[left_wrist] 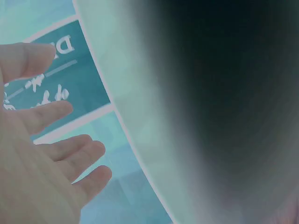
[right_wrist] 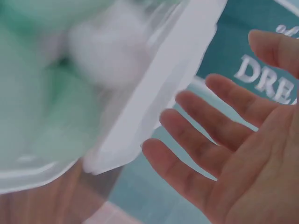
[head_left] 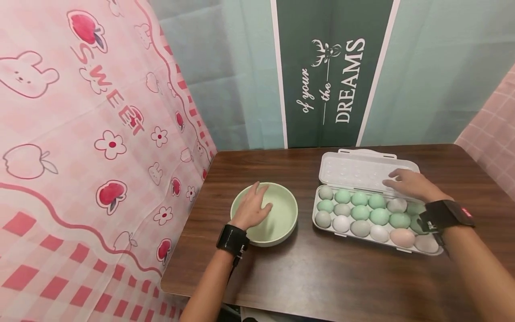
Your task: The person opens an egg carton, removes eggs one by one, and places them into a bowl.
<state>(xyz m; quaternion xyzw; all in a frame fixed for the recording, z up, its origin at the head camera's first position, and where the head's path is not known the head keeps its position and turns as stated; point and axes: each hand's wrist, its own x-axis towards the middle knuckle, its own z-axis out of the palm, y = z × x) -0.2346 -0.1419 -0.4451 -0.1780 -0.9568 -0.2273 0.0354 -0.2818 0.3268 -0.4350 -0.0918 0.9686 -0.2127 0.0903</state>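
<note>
A pale green bowl stands on the wooden table, left of the middle, with nothing lying in the visible part of it. Over its left side hovers my left hand, fingers loosely extended and holding nothing. To the right, a white plastic egg box lies with its lid folded back toward the wall. Rows of green, grey, white and pinkish eggs fill it. My right hand reaches across the box above the lid, its fingers spread and bare. My right wrist overlaps the eggs at the right end.
The brown table has its back edge against a green and teal curtain with white lettering. A pink patterned curtain hangs along the left side. Pink tiled cloth shows at the right. Table surface separates bowl and egg box.
</note>
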